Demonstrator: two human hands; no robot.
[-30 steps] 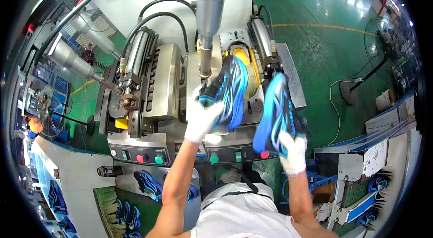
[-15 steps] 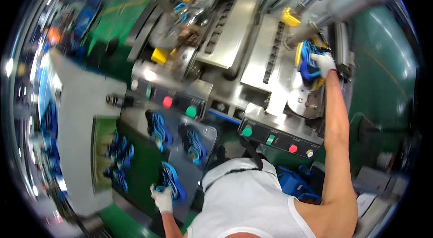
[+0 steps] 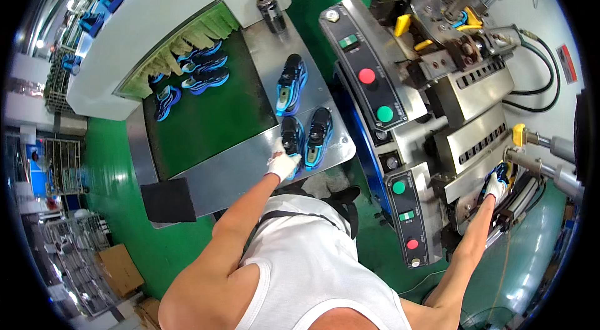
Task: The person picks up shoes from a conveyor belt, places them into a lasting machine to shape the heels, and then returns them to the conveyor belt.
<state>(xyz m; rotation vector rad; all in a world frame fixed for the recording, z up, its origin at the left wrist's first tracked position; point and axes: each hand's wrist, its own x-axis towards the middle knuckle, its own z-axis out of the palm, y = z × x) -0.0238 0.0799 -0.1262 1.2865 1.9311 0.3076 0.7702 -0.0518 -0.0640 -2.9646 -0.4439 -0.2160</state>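
Green conveyor belt (image 3: 206,120) at far left carries several blue shoes (image 3: 203,70); my left hand (image 3: 282,164) (white glove) grips a black-and-blue shoe (image 3: 291,142) on the steel table (image 3: 250,170), just beside another shoe (image 3: 319,133); a third shoe (image 3: 292,83) lies further up; control panel (image 3: 369,89) sits mid-frame; my right hand (image 3: 495,187) presses a blue shoe on the machine (image 3: 505,174), grip unclear.

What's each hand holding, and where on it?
Left hand grips a blue shoe at its near end; right hand rests on another shoe in the machine.
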